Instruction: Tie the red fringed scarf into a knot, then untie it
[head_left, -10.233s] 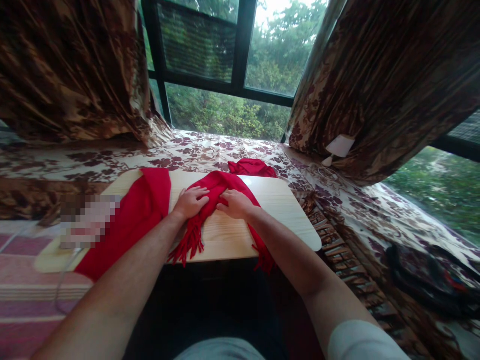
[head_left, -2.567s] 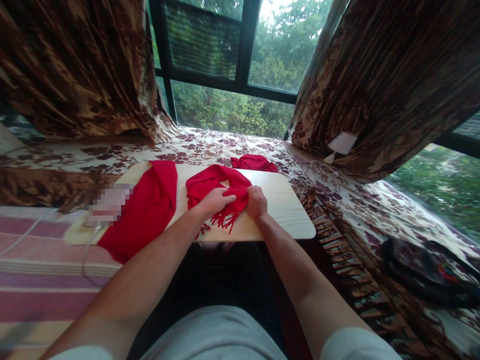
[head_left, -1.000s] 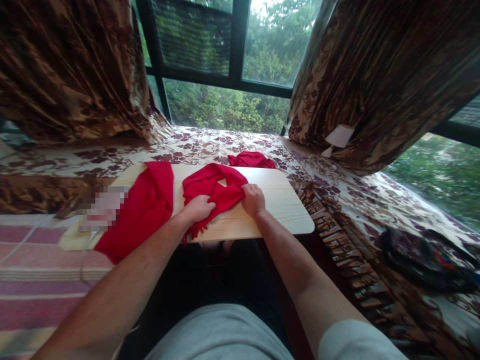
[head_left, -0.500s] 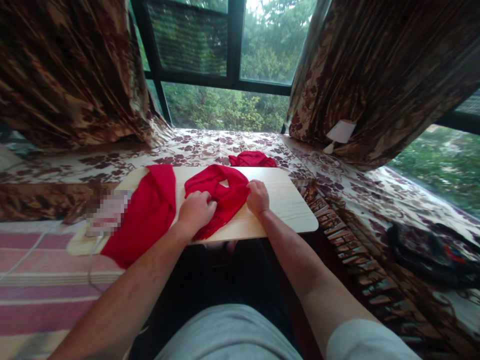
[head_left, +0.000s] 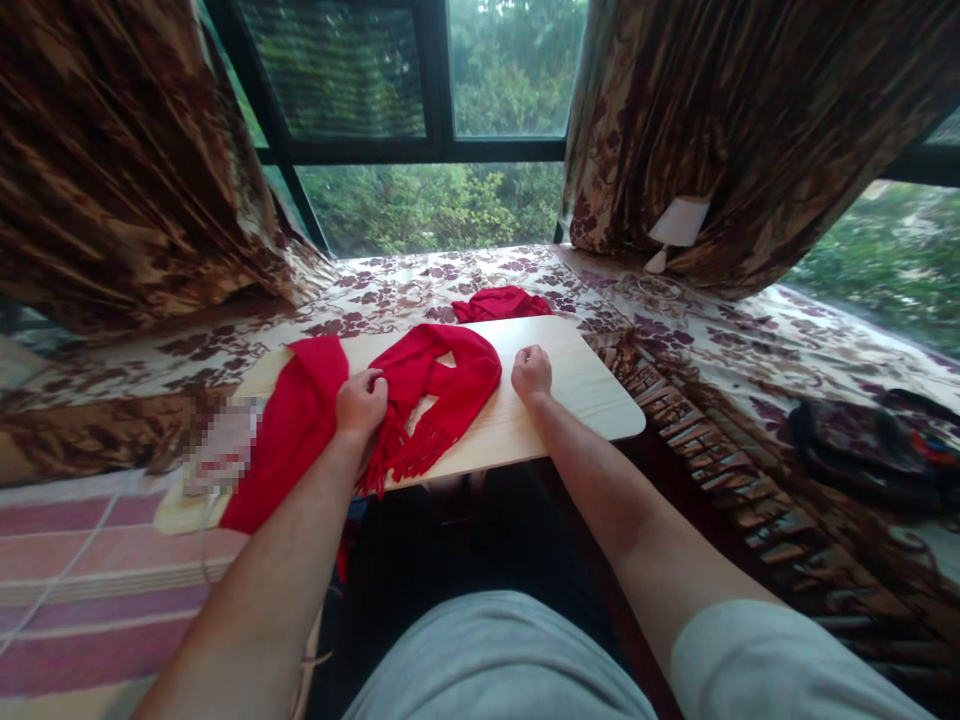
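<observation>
A red scarf (head_left: 476,370) lies looped on a pale wooden board (head_left: 585,390), its fringed ends crossing near the front edge. My left hand (head_left: 361,405) is closed at the scarf's left side, with the curled fingers on its cloth; the fingertips are partly hidden. To the right of the scarf, my right hand (head_left: 532,372) rests over the bare wood in a loose fist, apart from the cloth, and nothing shows in it. A second red cloth (head_left: 296,430), folded smooth, drapes across the board's left part, close beside my left hand.
Behind the board, another red cloth (head_left: 504,303) is bunched on the floral cover (head_left: 397,285). A blurred-out object (head_left: 221,450) with a white cable sits at the board's left end. A small white lamp (head_left: 679,222) stands back right, and a black bag (head_left: 862,450) lies far right.
My right hand has let go of the scarf and shifted slightly right. My left hand has moved left, and the scarf's fringed ends are now more spread out. The view has shifted a little.
</observation>
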